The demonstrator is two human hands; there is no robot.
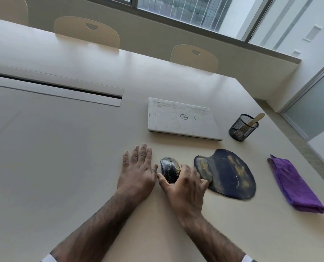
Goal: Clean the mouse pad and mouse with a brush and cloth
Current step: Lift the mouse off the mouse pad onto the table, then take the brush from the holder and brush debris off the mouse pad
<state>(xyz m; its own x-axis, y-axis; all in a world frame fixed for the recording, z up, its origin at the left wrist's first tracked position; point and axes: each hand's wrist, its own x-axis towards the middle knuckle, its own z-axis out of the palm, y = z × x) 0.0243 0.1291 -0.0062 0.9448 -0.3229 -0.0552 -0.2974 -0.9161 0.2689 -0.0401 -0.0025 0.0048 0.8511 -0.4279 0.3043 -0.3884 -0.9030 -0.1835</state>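
Observation:
A black mouse (169, 168) with yellowish dirt sits on the beige table, just left of the dark mouse pad (229, 174), which is streaked with the same dirt. My right hand (185, 183) grips the mouse from behind, thumb on its left side and fingers curled round its right. My left hand (138, 167) lies flat on the table beside the mouse, fingers straight. A folded purple cloth (293, 186) lies right of the pad. A brush with a wooden handle (255, 119) stands in a black mesh cup (242, 128).
A closed white laptop (182, 118) lies behind the mouse. A long cable slot (62, 91) crosses the table (62, 167) at the left. Beige chairs (194, 57) stand along the far edge under a window. The table's right edge runs close to the cloth.

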